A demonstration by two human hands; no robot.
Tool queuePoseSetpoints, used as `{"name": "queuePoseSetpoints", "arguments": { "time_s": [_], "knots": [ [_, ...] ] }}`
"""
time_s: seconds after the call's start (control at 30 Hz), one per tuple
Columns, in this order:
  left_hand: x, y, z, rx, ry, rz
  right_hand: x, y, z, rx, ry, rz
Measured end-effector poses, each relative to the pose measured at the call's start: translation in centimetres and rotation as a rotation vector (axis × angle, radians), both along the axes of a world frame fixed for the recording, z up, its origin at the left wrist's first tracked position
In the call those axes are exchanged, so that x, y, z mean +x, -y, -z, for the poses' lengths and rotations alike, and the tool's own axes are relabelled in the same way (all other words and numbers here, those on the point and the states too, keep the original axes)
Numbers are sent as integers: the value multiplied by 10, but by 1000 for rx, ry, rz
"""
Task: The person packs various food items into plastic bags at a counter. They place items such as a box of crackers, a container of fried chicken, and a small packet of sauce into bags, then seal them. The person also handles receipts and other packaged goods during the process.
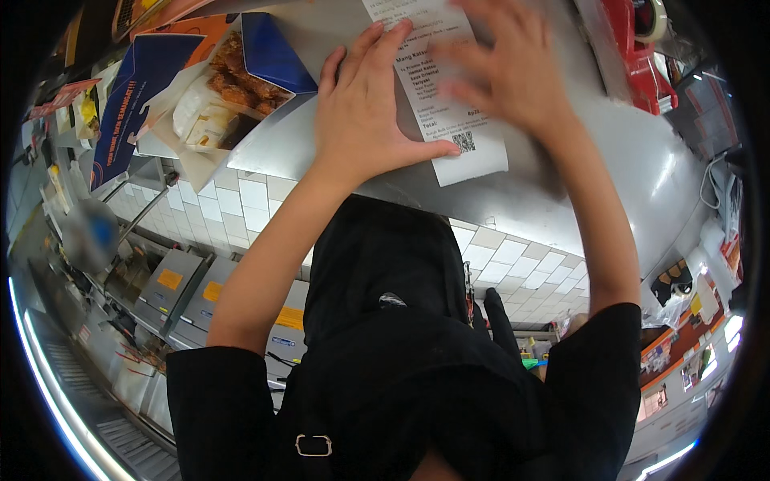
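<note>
A long printed paper receipt [481, 162] with a square code near its lower end lies on the steel worktop [529, 198]. My left hand [367, 111] is spread flat over its left edge, with the thumb near the code. Above its right side is my right hand [514, 72], blurred, its fingers apart; whether they touch the paper is unclear. Left of my left hand sits an open blue and orange cardboard food box [274, 54]. Inside are pieces of fried chicken [231, 78] and a pale paper-wrapped portion [201, 117].
A red tape dispenser [646, 75] stands at the worktop's right. Grey kitchen units [171, 279] with orange labels appear at lower left, beyond white wall tiles [222, 201]. The worktop's near edge runs just in front of my body.
</note>
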State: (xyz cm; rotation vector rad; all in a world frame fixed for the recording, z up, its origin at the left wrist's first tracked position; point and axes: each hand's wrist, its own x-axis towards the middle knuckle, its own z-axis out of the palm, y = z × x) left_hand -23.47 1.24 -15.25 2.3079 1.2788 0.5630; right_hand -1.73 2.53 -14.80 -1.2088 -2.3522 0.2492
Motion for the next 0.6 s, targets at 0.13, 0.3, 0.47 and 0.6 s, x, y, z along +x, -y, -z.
{"name": "queuePoseSetpoints", "arguments": {
  "time_s": [0.13, 0.3, 0.47, 0.6],
  "knots": [
    [-1, 0, 2, 18, 29, 3, -3, 14, -5, -8, 9, 119],
    [0, -1, 2, -8, 23, -8, 3, 33, -1, -107, -1, -39],
    [-3, -1, -4, -80, 42, -3, 21, 119, 0, -60, 1, 248],
    [8, -8, -10, -49, -11, 73, 61, 122, 3, 20, -380, 1167]
  ]
}}
